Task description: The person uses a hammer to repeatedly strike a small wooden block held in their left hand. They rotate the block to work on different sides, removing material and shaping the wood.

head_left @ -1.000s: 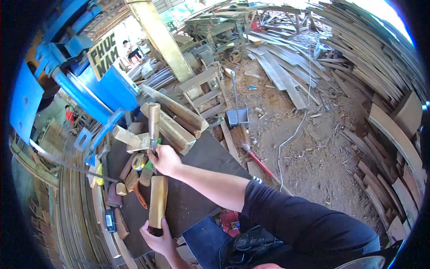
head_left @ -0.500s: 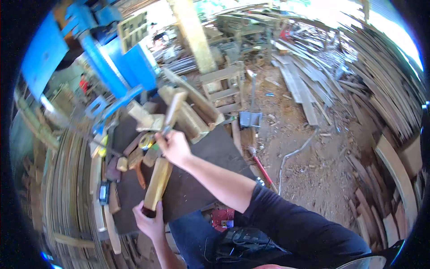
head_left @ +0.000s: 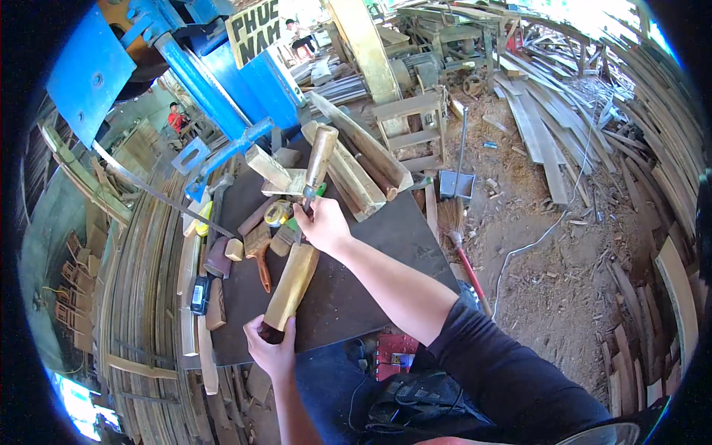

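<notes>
My right hand (head_left: pixel 325 225) grips a chisel (head_left: pixel 321 157) low, near its metal neck. Its wooden handle points up and away, and its blade comes down to the far end of a pale wooden block (head_left: pixel 294 283). My left hand (head_left: pixel 272 348) holds the near end of that block, fingers wrapped around it, with a dark part showing between them. The block lies on a dark tabletop (head_left: pixel 356 297). Just left of it are a flat brush with an orange-brown handle (head_left: pixel 262 271), a second brush (head_left: pixel 282 241) and a yellow tape roll (head_left: pixel 278 214).
Long hollowed timbers (head_left: pixel 345 174) lie at the table's far side, below a blue machine (head_left: pixel 215 96). A black device (head_left: pixel 199 295) sits at the left edge. Rightward on the floor are a red-handled broom (head_left: pixel 469 271), a dustpan (head_left: pixel 456 184) and stacked planks (head_left: pixel 545 141). Two people sit far back.
The whole view has shifted, so table, hands and block appear farther right and slightly higher. Both hands keep their holds, and the chisel stays at the block's far end.
</notes>
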Demonstrator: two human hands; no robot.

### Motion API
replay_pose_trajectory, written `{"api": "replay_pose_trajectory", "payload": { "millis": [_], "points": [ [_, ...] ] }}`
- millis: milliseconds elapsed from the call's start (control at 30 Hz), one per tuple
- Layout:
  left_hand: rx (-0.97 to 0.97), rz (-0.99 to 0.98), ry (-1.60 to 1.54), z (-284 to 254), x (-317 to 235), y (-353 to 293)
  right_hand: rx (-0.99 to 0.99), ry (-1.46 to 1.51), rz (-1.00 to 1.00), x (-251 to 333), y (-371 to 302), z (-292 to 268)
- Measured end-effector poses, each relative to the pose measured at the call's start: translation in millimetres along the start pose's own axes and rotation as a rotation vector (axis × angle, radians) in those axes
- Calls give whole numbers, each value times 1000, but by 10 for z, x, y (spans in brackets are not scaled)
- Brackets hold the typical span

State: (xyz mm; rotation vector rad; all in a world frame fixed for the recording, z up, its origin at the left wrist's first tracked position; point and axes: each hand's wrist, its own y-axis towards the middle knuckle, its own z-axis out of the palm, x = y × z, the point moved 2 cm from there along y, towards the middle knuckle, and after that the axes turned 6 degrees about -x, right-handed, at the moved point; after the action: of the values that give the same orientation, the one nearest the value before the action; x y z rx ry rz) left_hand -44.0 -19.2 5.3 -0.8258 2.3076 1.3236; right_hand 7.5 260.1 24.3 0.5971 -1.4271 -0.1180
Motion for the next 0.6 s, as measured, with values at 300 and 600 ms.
{"api": "replay_pose_trajectory", "payload": {
  "millis": [300, 600],
  "points": [
    [2, 35, -14, -5, 15, 19, 28, 9, -37, -13, -6, 59],
    [35, 111, 83, -41, -47, 46, 73, -10, 4, 68, -36, 21]
  ]
}}
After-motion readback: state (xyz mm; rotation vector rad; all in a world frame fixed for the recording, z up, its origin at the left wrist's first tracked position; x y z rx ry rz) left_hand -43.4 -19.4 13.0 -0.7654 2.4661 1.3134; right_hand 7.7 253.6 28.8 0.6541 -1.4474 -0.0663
